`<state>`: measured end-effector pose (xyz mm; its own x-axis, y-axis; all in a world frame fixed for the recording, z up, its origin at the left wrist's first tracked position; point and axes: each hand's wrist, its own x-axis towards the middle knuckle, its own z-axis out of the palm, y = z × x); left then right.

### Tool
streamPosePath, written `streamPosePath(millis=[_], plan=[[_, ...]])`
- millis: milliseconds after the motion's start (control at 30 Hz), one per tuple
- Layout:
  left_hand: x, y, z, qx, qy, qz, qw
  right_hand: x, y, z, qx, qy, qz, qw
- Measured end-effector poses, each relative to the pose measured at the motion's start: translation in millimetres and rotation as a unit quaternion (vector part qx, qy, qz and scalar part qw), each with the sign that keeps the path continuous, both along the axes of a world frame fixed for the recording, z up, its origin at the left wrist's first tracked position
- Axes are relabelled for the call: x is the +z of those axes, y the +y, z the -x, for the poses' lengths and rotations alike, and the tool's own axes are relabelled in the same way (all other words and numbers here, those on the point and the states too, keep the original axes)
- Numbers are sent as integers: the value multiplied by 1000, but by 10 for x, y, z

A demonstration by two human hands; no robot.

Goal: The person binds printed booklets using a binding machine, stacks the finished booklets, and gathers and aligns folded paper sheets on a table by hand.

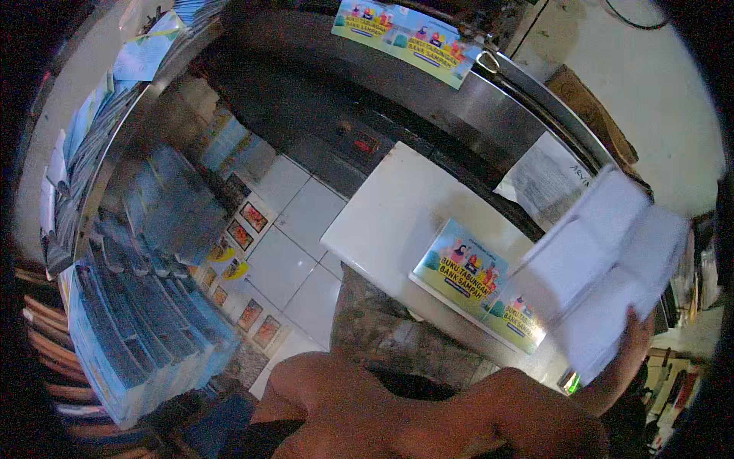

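- Right hand (pixel 636 333): at the right end of the white table (pixel 386 206), against the near edge of the white sheets (pixel 596 264); one fingertip shows along their margin. Whether the fingers clamp the sheets or only support them cannot be told.
- Right forearm (pixel 604 386): bare, rising steeply from the lower edge of the view and leaning outward to the right.
- Left hand: out of sight; its grip cannot be told.
- White sheets: several overlapping leaves, slightly blurred, spread across the right end of the table and past its far corner.
- Illustrated covers (pixel 478 287): joined end to end, lying along the table's near edge, their right end just beside the sheets.
- Grey sheet (pixel 539 180): at the table's far edge, partly under the white sheets.
- Blue-edged booklets (pixel 153 344): stacked in rows, well apart from the table's left corner.
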<state>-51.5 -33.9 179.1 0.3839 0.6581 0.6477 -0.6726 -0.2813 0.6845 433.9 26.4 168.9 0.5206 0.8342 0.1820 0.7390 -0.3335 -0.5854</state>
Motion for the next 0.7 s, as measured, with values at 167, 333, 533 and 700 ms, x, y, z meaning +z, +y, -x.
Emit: streamPosePath(millis=[167,333,533,700], plan=[[-158,262,1,-2,-67,11,998,791,765,-12,33,15,-275,961],[-526,956,-3,288,-94,116,946,873,2028,182,145,-387,-318,853],[-1694,1546,359,642,534,154,528,-11,2075,1530,317,-408,-38,855],[-1676,1646,181,597,665,143,425,-303,1508,1307,398,-370,-34,839]])
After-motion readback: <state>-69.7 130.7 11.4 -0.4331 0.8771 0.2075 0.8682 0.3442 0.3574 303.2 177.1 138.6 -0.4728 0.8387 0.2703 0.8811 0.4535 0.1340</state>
